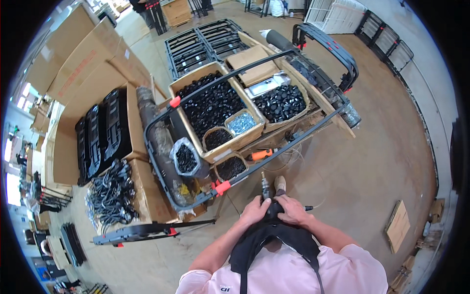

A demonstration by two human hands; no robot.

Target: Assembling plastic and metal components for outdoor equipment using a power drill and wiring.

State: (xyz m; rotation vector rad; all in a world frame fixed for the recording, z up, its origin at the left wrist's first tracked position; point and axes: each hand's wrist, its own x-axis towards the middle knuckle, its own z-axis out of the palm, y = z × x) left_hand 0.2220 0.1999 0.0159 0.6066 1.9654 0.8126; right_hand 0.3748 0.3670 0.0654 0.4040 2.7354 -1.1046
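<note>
Just off the near edge of a bench [313,128] crowded with cardboard boxes of black caps [211,105], a person's left hand [254,211] and right hand [293,209] both clench a power screwdriver [267,192] held against the black apron [274,234], its tip pointing at the bench.

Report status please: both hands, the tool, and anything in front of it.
Left hand and right hand both closed on the black power tool, held at waist, tip up. Black metal frame with orange clips straight ahead, apart from the tool. Boxes of black parts behind it.
</note>
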